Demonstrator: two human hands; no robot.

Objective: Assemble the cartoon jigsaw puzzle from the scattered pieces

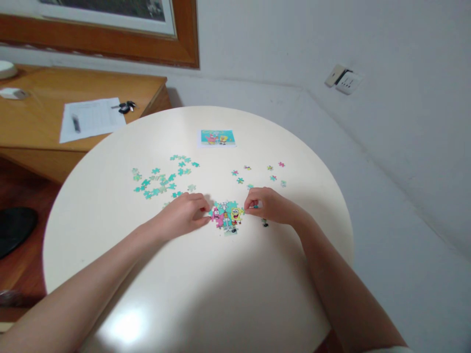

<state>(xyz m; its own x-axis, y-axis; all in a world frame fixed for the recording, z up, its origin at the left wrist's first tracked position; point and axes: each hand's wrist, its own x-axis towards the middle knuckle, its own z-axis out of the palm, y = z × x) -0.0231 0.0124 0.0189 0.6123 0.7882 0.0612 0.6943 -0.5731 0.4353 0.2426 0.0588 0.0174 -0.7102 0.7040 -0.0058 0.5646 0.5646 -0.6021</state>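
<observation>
A small joined patch of cartoon jigsaw puzzle (227, 215) lies in the middle of a round cream table (154, 274). My left hand (184, 214) rests on the table with its fingers curled, the fingertips touching the patch's left edge. My right hand (267, 205) is at the patch's right edge, fingers pinched on a small puzzle piece. Several loose teal pieces (162, 181) are scattered to the left, and a few coloured pieces (257, 172) lie beyond my right hand. One dark piece (265, 224) sits by my right wrist.
A small reference picture (217, 138) lies at the table's far side. A wooden desk (40, 117) at the left carries a paper sheet (90, 117) and keys (125, 106). White walls stand close behind, with a wall socket (344, 78) at the upper right.
</observation>
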